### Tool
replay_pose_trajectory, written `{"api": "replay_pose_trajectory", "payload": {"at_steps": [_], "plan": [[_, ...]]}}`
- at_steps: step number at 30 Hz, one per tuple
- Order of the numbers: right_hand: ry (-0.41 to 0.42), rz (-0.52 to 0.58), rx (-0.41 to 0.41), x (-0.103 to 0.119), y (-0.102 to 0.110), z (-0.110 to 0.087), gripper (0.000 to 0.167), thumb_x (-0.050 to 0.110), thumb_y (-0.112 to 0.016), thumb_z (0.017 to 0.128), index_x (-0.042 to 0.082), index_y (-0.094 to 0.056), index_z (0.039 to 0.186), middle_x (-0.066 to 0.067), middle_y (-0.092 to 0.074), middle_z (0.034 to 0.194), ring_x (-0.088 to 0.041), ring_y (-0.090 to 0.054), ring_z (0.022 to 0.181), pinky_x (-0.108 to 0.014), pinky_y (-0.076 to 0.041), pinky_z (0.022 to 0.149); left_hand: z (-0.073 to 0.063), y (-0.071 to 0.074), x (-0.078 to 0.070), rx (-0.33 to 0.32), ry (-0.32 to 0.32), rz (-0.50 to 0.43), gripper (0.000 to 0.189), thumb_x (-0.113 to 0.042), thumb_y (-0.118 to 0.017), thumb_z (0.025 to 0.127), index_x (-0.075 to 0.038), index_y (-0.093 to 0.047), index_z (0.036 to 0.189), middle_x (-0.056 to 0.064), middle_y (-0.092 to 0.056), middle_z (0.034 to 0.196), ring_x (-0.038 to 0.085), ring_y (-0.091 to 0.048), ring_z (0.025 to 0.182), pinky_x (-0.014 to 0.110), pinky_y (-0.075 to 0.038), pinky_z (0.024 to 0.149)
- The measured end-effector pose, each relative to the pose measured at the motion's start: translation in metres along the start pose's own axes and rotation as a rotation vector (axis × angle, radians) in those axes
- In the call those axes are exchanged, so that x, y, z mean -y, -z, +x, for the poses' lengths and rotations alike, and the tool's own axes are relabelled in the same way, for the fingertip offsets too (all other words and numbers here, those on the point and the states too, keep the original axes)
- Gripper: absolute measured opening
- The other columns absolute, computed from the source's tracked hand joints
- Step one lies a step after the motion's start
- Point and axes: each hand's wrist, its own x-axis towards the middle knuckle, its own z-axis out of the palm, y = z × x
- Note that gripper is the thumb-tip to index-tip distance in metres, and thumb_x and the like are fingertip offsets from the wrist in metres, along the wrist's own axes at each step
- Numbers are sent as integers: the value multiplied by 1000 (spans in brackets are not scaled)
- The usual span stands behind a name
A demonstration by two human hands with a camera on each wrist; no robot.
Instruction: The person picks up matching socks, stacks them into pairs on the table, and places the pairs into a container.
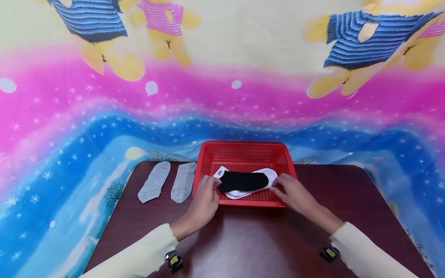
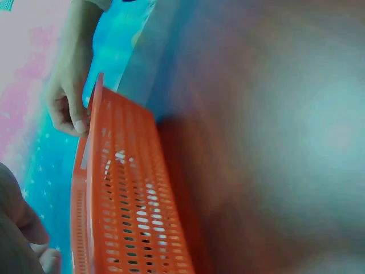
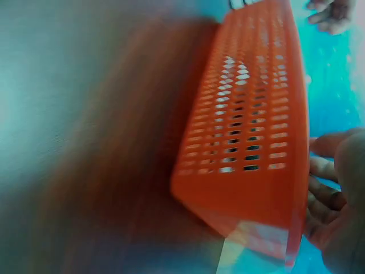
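A black sock (image 1: 245, 181) lies flat on top of white socks (image 1: 269, 174) inside a red plastic basket (image 1: 244, 144). A white cuff with dark lettering (image 1: 221, 171) shows at the left end of the pile. My left hand (image 1: 205, 199) is over the basket's front left part, its fingertips by the black sock's left end; its fingers are loosely bent, with nothing seen between them. At the other end, my right hand (image 1: 295, 193) reaches over the front right rim beside the white toe. In the right wrist view, the right fingers (image 3: 328, 171) look relaxed and spread beside the basket rim.
Two grey socks (image 1: 154, 182) (image 1: 183, 182) lie side by side on the dark wooden table (image 1: 240, 239), left of the basket. A printed cloth (image 1: 222, 100) hangs behind the table and along its sides. Small black devices sit at both wrists.
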Motion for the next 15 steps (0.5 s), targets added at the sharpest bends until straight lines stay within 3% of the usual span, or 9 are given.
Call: {"api": "replay_pose_trajectory", "payload": {"at_steps": [2, 4, 6, 8, 12, 15], "plan": [[57, -50, -7, -3, 4, -15, 13, 22, -79, 90, 14, -73, 98, 1, -66, 98, -15, -60, 91, -39, -58, 80, -9, 11, 1, -44, 75, -87, 30, 14, -56, 84, -2, -64, 107, 11, -63, 103, 19, -59, 93, 29, -52, 81], [115, -97, -23, -6, 8, -29, 16, 24, -81, 87, 16, -74, 99, 2, -66, 100, -14, -61, 94, -38, -59, 81, -12, 25, 5, -89, 190, -155, 28, 14, -56, 83, -1, -64, 105, 13, -66, 100, 19, -60, 89, 26, -51, 78], [174, -127, -41, -10, 12, -40, 23, 27, -83, 86, 16, -75, 104, 3, -67, 104, -13, -63, 97, -37, -59, 83, -12, 40, 15, -116, 295, -160, 26, 11, -57, 85, 1, -64, 107, 15, -67, 101, 21, -61, 91, 27, -50, 79], [240, -161, -60, -15, 16, -49, 31, 35, -80, 89, 15, -74, 111, 3, -68, 109, -13, -65, 101, -37, -59, 86, -10, 51, 30, -116, 345, -113, 27, 9, -55, 86, 2, -63, 111, 17, -67, 105, 24, -63, 94, 31, -50, 82], [400, -225, -114, -23, 20, -61, 48, 50, -48, 105, 12, -73, 122, -1, -71, 117, -16, -68, 108, -39, -59, 88, -14, 58, 70, -53, 308, 40, 33, 14, -50, 82, 8, -61, 113, 21, -64, 105, 31, -63, 96, 40, -51, 86], [523, -306, -159, -28, 21, -67, 63, 39, -18, 113, 9, -73, 123, -5, -72, 122, -21, -68, 112, -40, -59, 87, -20, 50, 99, 1, 213, 187, 38, 18, -47, 77, 10, -63, 111, 22, -64, 101, 34, -63, 95, 45, -53, 86]]}}
